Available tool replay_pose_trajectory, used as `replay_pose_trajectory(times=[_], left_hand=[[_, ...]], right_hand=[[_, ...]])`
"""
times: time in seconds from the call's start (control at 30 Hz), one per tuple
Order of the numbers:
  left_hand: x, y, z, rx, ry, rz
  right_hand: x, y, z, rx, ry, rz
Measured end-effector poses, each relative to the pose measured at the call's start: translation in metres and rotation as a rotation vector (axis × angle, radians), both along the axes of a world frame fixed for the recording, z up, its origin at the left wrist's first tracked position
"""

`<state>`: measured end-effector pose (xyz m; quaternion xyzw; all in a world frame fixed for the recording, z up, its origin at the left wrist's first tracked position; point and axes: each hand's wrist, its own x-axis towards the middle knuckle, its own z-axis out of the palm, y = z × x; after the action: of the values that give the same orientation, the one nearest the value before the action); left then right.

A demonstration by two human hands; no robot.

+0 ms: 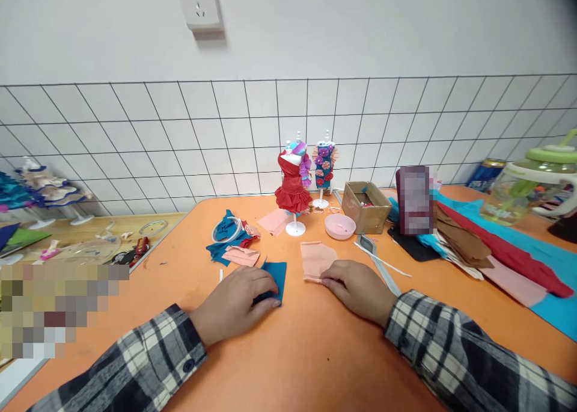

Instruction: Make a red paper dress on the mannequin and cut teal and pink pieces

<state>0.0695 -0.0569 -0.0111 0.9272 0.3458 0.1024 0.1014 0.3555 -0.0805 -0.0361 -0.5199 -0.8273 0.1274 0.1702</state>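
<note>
My left hand [243, 295] rests on the orange table with its fingers curled over a teal piece of crepe paper [279, 275], whose left part is hidden under the hand. The thumb lies along its near edge. On the other side, my right hand [358, 289] pinches the near right corner of a peach piece of crepe paper [317, 257], which lies flat with a folded near edge. Behind the right hand are grey-handled scissors or tweezers [378, 258], partly covered, and a thin white strip [392, 265].
Teal, red and peach scraps [228, 237] with a white ring [226, 229] lie at left. Small dress forms [294, 177] stand at the back, near a pink bowl [339, 227] and a cardboard box [366, 210]. At right are a phone [413, 200], coloured sheets [505, 237] and a clear jug [514, 192].
</note>
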Motion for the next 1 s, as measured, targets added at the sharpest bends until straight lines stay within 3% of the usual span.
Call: replay_pose_trajectory(times=[0.13, 0.3, 0.43, 0.6, 0.67, 0.8, 1.0], left_hand=[[0.002, -0.001, -0.004, 0.038, 0.028, 0.207], [0.000, 0.002, -0.008, 0.137, 0.160, 0.346], [0.000, -0.005, -0.004, 0.151, 0.121, 0.182], [0.013, -0.020, 0.001, 0.132, -0.128, -0.011], [0.027, -0.024, -0.001, 0.085, -0.151, -0.019], [0.053, -0.028, -0.011, 0.067, -0.012, -0.002], [0.058, -0.028, -0.019, 0.163, 0.090, -0.027]], right_hand=[[-0.002, -0.003, 0.001, 0.013, -0.048, 0.071], [-0.005, -0.009, 0.006, 0.010, -0.089, 0.156], [-0.006, -0.010, 0.007, -0.004, -0.055, 0.144], [-0.014, -0.011, 0.003, 0.006, -0.060, 0.153], [-0.018, -0.012, 0.001, 0.036, -0.092, 0.155], [-0.023, -0.014, -0.001, 0.073, -0.142, 0.183], [-0.020, -0.016, 0.000, 0.062, -0.202, 0.176]])
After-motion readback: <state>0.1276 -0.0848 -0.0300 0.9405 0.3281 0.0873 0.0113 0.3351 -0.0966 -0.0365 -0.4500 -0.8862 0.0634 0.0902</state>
